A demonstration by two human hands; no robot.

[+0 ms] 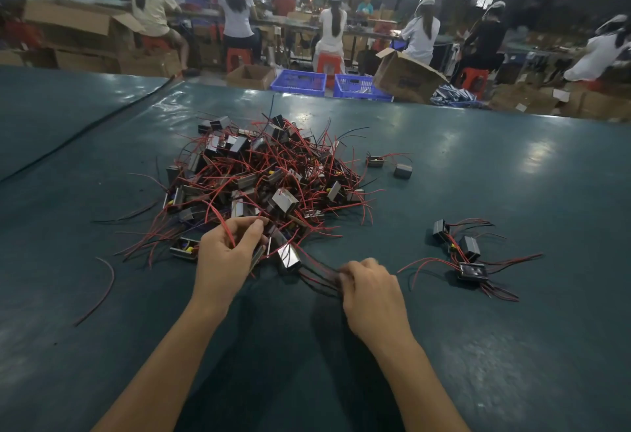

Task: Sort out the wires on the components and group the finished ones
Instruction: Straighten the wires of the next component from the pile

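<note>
A big tangled pile (266, 175) of small metal-cased components with red and black wires lies mid-table. My left hand (227, 254) is at the pile's near edge, its fingers curled round red wires and a component. One component (288, 256) sits between my hands; its red and black wires (319, 274) stretch right into my right hand (370, 290), which grips their ends. To the right lies a small group of three components (467, 255) with their wires spread out.
The table (512, 346) has a dark green cover. Two loose components (389, 165) lie right of the pile. A single red wire (102, 291) lies at the left. Beyond the far edge are blue crates (300, 81), cardboard boxes and seated workers.
</note>
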